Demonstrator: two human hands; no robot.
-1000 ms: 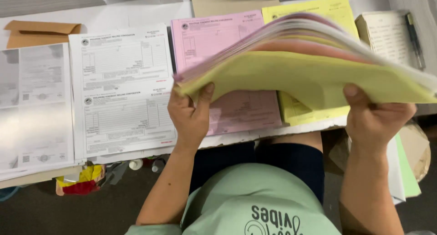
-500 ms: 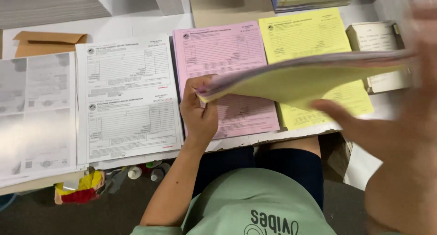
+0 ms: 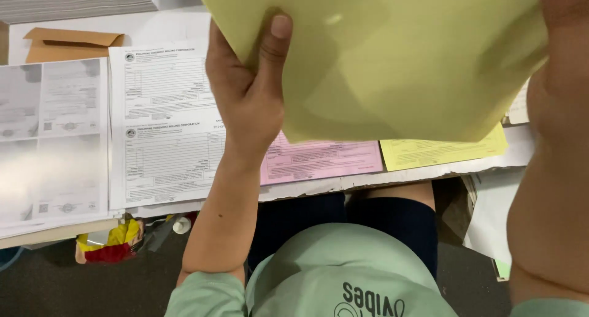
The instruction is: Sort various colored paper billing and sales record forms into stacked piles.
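Stack of thin yellow paper sheets (image 3: 392, 65) had swung up off the desk (image 3: 307, 187) toward the camera, left hand (image 3: 248, 99) pinching its edge, right hand's (image 3: 561, 22) grip unclear.

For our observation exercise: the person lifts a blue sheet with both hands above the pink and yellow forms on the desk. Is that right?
Not quite: the sheet is yellow-green, not blue, as the head view shows. The left hand and right hand do lift it above the pink form and yellow form.
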